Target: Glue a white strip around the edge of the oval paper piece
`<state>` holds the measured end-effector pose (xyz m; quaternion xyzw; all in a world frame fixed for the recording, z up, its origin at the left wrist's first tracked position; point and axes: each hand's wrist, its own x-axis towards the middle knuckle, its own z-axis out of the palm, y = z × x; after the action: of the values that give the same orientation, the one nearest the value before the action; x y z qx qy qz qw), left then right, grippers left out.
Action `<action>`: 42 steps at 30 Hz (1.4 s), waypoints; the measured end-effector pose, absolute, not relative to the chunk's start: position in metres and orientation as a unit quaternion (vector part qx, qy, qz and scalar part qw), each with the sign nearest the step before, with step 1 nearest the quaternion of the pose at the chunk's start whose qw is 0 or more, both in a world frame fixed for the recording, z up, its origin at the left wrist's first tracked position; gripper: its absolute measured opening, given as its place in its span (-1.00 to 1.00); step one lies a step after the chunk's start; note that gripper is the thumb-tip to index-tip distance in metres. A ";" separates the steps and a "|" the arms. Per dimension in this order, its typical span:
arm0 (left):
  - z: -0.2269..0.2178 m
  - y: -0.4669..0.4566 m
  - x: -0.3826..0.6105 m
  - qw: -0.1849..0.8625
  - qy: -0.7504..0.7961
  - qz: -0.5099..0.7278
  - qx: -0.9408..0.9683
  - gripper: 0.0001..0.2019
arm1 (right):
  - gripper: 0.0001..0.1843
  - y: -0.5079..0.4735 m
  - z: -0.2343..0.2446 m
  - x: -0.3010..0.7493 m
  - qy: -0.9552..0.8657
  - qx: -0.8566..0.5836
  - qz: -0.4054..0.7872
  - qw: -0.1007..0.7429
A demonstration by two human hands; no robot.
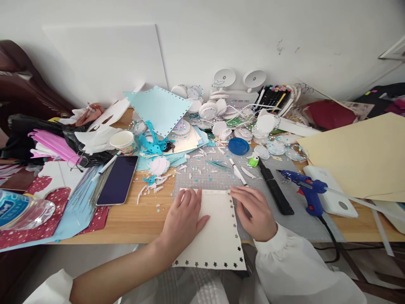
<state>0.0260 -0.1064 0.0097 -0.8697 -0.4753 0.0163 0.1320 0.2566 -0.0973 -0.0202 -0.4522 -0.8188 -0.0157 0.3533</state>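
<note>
A cream sheet of paper [218, 230] lies in front of me, its near end reaching past the table edge. Star-shaped holes run along its right and near edges, and a narrow strip along its far edge looks folded. My left hand [186, 219] rests flat on the sheet's left side, thumb spread away and fingertips at the far edge. At the far right corner, the outstretched fingers of my right hand [255, 211] touch the paper. A grey cutting mat [199, 171] with scattered white scraps lies under and beyond it.
Right of the sheet are a black utility knife [275, 188], a green punch [253, 161], a white pen [238, 172] and a blue glue gun [305, 185]. A phone [117, 180], paper cup [122, 140] and bottle [25, 209] stand left. Behind is a punched blue sheet [158, 109] among paper discs.
</note>
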 end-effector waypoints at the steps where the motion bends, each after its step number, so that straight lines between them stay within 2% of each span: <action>1: 0.009 -0.106 0.026 0.128 -0.472 0.016 -0.872 -0.39 | -0.62 -0.097 -0.021 0.256 -0.815 -0.463 -0.013 0.349; 11: 0.011 -0.093 0.011 0.077 -0.468 0.011 -0.880 -0.37 | -0.61 -0.096 -0.022 0.253 -0.831 -0.458 -0.014 0.315; 18: 0.015 -0.089 0.014 0.096 -0.447 0.041 -0.889 -0.40 | -0.72 -0.093 -0.022 0.251 -0.822 -0.488 -0.001 0.293; 22: 0.016 -0.093 0.029 0.095 -0.476 0.047 -0.873 -0.30 | -0.72 -0.094 -0.022 0.248 -0.819 -0.497 -0.008 0.288; 25: 0.013 -0.098 0.036 0.109 -0.503 0.043 -0.856 -0.19 | -0.79 -0.095 -0.018 0.254 -0.800 -0.515 -0.047 0.305; 29: 0.009 -0.099 0.023 0.080 -0.482 0.021 -0.872 -0.27 | -0.90 -0.093 -0.016 0.281 -0.721 -0.602 -0.176 0.294; 31: 0.007 -0.098 0.011 0.057 -0.460 0.002 -0.886 -0.31 | -0.84 -0.089 -0.018 0.298 -0.683 -0.652 -0.213 0.249; 35: 0.005 -0.098 -0.009 0.032 -0.422 -0.029 -0.905 -0.37 | -0.68 -0.082 -0.028 0.319 -0.641 -0.714 -0.201 0.196; 42: 0.007 -0.104 -0.033 0.023 -0.378 -0.040 -0.925 -0.40 | -0.70 -0.089 -0.022 0.312 -0.663 -0.696 -0.163 0.222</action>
<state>-0.0326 -0.1043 0.0072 -0.9248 -0.3776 -0.0399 0.0232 0.3122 -0.0893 -0.0223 -0.6961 -0.6630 -0.1631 0.2221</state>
